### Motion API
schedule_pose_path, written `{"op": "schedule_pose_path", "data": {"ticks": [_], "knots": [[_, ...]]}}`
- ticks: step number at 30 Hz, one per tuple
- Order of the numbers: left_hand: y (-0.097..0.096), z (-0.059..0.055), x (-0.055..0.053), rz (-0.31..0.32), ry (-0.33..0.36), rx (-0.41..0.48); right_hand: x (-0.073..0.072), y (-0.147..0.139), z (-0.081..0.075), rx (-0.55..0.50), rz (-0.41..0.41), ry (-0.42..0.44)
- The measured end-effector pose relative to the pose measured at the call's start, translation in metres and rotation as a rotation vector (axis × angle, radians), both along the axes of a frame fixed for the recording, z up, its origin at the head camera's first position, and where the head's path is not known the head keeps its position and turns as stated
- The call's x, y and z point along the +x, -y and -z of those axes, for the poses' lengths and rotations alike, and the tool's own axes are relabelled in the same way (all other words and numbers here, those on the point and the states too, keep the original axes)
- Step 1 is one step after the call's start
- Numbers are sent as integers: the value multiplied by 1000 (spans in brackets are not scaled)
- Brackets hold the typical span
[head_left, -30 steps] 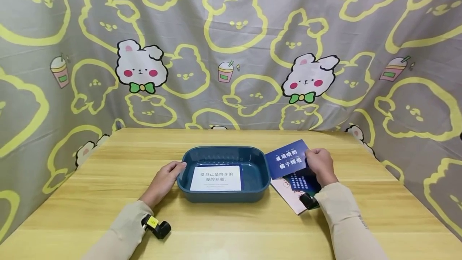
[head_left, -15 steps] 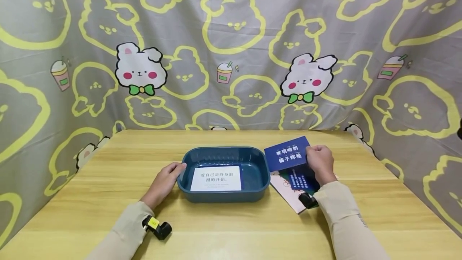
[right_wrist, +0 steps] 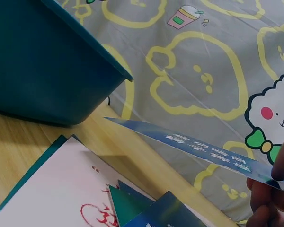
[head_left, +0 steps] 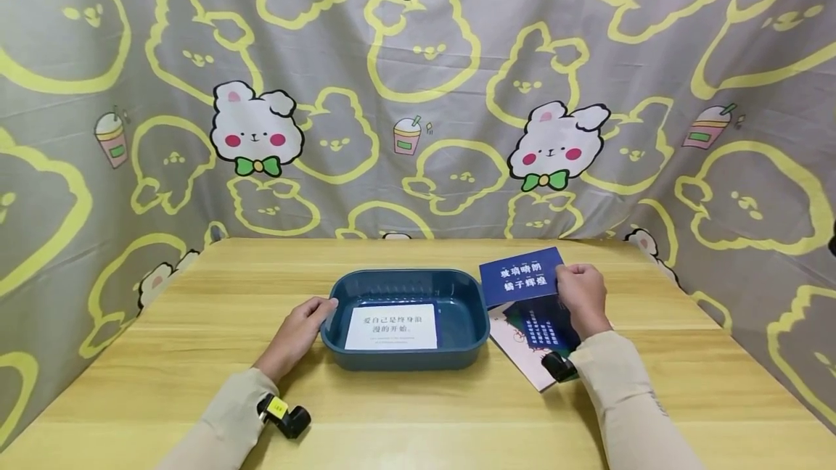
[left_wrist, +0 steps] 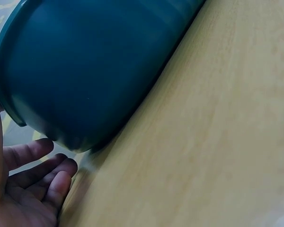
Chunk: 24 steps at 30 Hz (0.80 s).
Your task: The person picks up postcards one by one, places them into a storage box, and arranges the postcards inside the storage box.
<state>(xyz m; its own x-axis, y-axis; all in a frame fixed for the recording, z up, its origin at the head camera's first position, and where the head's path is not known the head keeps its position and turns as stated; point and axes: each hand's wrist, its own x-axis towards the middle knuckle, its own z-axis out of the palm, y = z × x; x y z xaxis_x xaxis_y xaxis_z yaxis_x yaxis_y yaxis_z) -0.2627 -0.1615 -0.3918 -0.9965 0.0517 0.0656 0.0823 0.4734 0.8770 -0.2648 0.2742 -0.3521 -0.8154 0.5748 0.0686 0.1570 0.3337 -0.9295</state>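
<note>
Blue card (head_left: 522, 276): one, white lettering face up; raised at the right of the scene, tilted, left end just beside the tray's right rim. The right wrist view shows it lifted off the cards beneath; contact with the rim cannot be told for certain.

Right hand (head_left: 581, 296): grip pinching the blue card by its right end, thumb above, fingers below.

Tray (head_left: 405, 360): one, dark teal, upright at the middle of the bench (head_left: 418, 426).

Left hand (head_left: 297, 332): at the tray's left end; grip holding the rim, thumb over it, remaining fingers loosely bent outside the wall. How firmly they press cannot be told.

White card (head_left: 390, 326): lettered, lying in the tray's left half, over something dark blue whose edge shows.

Pink card (head_left: 519, 350): red drawing, on the near right, beside the tray; dark card (head_left: 547, 328) with a blue panel lying askew over part of it.

Handling note: the step in hand is judged to be holding the blue card free of those below. A light pinch close to the edge should keep it from bowing; a little more height would spare its left corner from catching the rim. The left hand does best steadying without bearing down, lest the tray tip or slide.
</note>
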Motion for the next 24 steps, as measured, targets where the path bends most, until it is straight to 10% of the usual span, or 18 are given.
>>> {"op": "schedule_pose_path", "data": {"ticks": [24], "knots": [[-2, 2, 4, -18, -6, 12, 5, 3, -22, -54, 18, -75]]}}
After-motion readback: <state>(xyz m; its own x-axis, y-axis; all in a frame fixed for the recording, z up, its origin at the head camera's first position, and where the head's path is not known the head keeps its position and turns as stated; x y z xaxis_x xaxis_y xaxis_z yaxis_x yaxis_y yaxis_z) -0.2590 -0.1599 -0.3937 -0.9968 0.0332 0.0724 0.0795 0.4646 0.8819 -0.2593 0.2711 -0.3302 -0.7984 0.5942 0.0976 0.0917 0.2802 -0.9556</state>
